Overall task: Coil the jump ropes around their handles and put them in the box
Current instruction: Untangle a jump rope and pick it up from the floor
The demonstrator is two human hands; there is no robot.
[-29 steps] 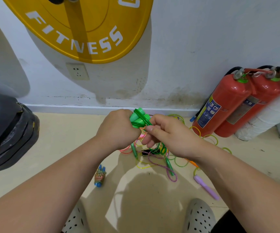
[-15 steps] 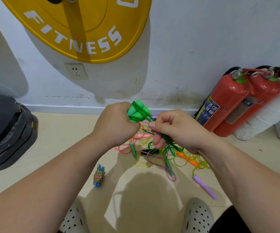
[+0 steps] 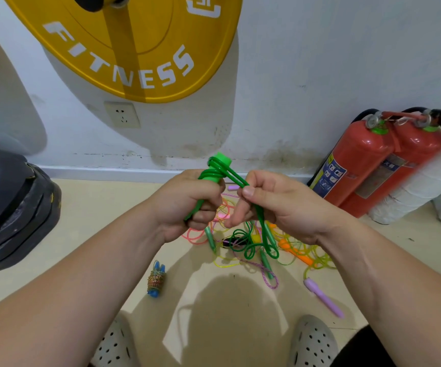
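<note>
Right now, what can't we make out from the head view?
- Box: not in the head view at all.
- Green handles: lower part hidden inside the left hand; can't tell if one or two.
- Rope pile: partly behind the right hand, which pinches the green rope; tangled, count unclear.
- Fire extinguisher label: too small to read.

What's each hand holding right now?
Left hand: closed, grips the green handle.
Right hand: closed, pinches the green rope.
</note>
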